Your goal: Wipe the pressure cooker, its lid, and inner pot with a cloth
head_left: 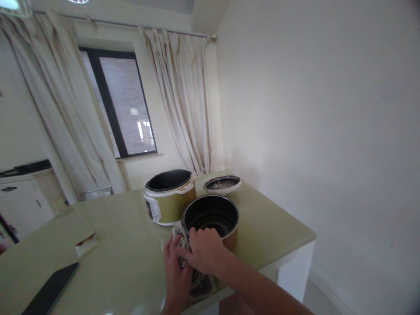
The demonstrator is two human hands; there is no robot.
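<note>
At lower centre of the frame, my left hand (177,273) is gripping the patterned cloth (179,230) beside the pot (231,239) on the table (124,267); my right hand (208,250) is overlapping the pot, its grip unclear. Cloth work is apparently proceeding; the next move is calling for steadiness.

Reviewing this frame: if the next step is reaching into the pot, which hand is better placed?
Probably the right hand: it sits at the near rim of the pot, by the opening. The left hand is lower, outside the pot, at the cloth.
</note>
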